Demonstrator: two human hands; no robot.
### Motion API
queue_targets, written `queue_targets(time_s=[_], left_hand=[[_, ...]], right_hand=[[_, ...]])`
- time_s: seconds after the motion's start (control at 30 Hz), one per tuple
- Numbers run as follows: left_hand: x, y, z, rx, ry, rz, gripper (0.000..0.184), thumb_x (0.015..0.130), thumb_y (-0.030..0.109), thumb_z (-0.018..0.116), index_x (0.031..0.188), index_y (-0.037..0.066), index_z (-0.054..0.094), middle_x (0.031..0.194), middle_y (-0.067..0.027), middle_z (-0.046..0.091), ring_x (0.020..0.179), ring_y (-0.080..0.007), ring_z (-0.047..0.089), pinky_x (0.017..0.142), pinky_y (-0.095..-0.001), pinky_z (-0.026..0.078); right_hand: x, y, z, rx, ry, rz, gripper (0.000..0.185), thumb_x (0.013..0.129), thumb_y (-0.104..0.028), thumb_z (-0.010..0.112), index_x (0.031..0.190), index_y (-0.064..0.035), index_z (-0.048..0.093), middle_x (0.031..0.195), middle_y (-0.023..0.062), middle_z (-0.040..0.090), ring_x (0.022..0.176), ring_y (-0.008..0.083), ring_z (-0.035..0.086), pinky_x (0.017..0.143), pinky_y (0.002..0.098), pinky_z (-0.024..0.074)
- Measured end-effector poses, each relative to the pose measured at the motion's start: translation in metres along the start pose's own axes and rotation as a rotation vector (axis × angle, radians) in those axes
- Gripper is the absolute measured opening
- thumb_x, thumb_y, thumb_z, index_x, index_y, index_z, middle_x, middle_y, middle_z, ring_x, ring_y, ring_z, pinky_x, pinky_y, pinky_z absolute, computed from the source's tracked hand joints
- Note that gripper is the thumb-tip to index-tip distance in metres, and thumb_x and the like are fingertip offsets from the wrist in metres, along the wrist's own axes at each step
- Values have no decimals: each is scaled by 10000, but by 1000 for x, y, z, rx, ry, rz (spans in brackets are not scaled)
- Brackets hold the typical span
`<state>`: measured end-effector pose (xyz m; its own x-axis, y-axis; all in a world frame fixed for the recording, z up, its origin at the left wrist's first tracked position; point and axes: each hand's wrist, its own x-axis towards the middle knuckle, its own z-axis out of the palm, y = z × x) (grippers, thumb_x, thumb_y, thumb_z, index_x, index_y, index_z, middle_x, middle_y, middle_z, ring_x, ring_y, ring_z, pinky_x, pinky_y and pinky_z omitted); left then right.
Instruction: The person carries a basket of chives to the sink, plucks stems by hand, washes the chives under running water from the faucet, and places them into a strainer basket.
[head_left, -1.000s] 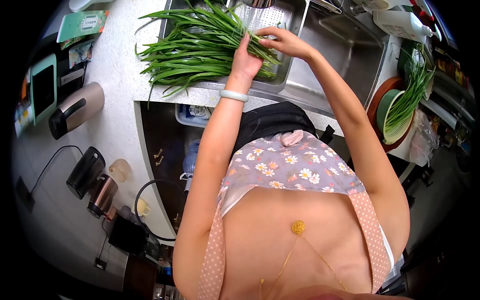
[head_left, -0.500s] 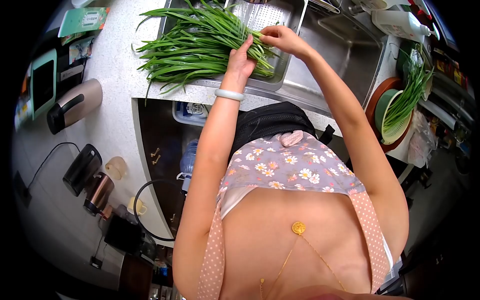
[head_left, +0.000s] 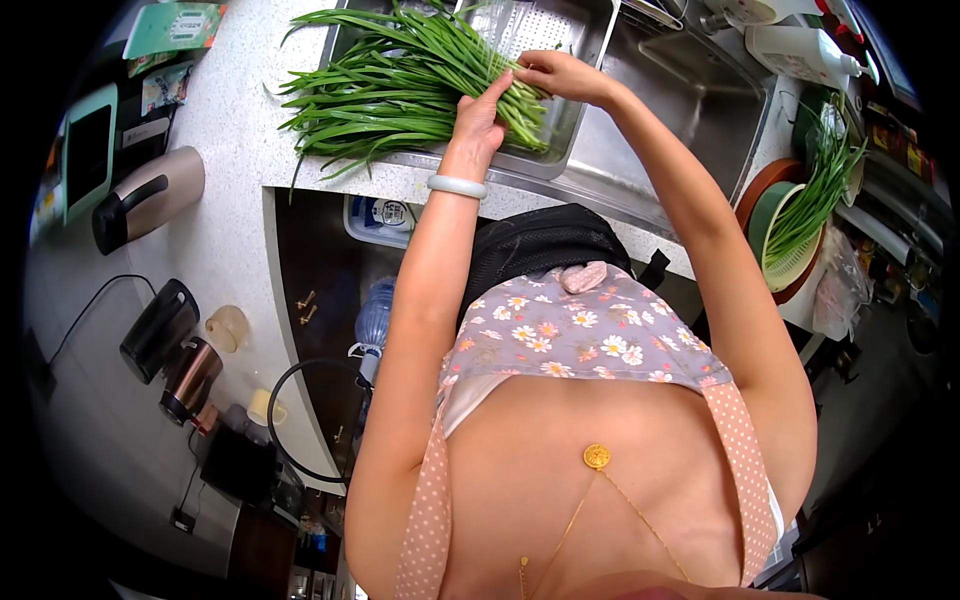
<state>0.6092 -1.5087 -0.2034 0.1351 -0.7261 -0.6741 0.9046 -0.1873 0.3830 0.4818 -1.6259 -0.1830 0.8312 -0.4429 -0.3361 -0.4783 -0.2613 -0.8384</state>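
A large bunch of garlic chives [head_left: 385, 95] lies across the sink's left edge, leafy ends over the counter and pale stem ends over a metal drain basket [head_left: 572, 120]. Around the bunch near its stems, my left hand [head_left: 482, 118] is closed, thumb on top; the fingers beneath are hidden. My right hand [head_left: 562, 78] pinches at the stem ends from the right. Its fingertips touch the stems, though I cannot make out how many it grips. Water falls onto the bunch from the top of the view.
The right sink basin [head_left: 665, 120] is beside the basket. A green bowl [head_left: 790, 250] with more chives stands at the right. White bottles [head_left: 800, 55] stand behind the sink. At the left are a kettle [head_left: 150, 200] and other counter items. An open cabinet is below.
The bunch has shifted slightly to the right at its leaf tips. My right hand has moved slightly, staying at the stem ends; my left hand keeps its hold.
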Motion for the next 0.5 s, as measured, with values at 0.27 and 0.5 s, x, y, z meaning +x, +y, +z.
queue_targets(time_s=[0.27,0.5], left_hand=[[4,-2,-8,-56,-9,8,311,785,97,695,1039,-9,551,1006,-116,604,898,-243,607,783,-391,530],[3,-5,-11,9,45,19,225,754,-37,655,970,-32,592,942,-122,635,825,-243,633,737,-372,541]], right_hand=[[-3,-10,-1,103,83,30,271,900,-213,509,995,30,578,766,110,632,645,151,596,609,284,482],[11,1,11,8,111,152,330,896,-287,535,975,31,571,719,102,599,622,147,545,595,307,451]])
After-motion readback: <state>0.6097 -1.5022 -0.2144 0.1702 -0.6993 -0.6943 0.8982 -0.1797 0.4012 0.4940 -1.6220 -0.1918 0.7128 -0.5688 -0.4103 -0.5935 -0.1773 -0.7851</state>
